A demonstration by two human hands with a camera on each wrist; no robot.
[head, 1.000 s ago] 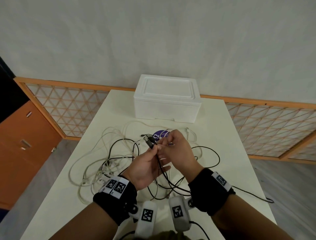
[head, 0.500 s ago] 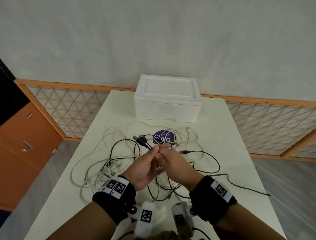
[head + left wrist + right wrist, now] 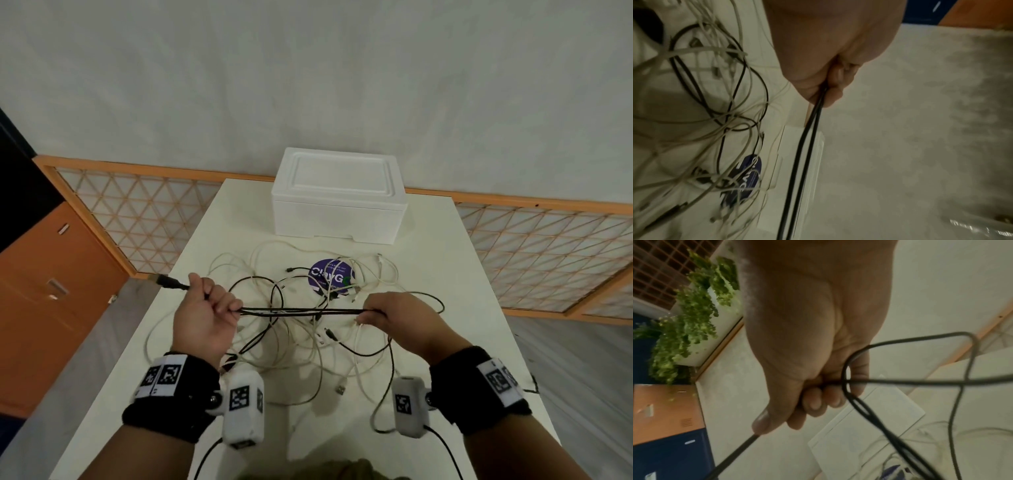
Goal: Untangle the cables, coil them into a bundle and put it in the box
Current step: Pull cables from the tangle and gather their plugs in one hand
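Note:
A black cable (image 3: 301, 311) is stretched doubled between my two hands, above the table. My left hand (image 3: 205, 308) grips one end of the span, and the cable's plug (image 3: 164, 281) sticks out to the left of the fist. My right hand (image 3: 387, 310) grips the other end, with a loop of the cable (image 3: 910, 356) hanging past its fingers. In the left wrist view two black strands (image 3: 807, 146) run out of my left hand (image 3: 830, 87). Below lies a tangle of white and black cables (image 3: 308, 342). The white foam box (image 3: 337, 195) stands shut at the far end.
The white table (image 3: 445, 274) is narrow, with floor on both sides. A round purple sticker (image 3: 330, 275) lies under the cables in front of the box. An orange cabinet (image 3: 41, 291) stands at the left, and lattice panels run along the wall behind.
My hands were together over the middle of the table; they have moved apart, left going left and right going right, pulling the black cable taut between them.

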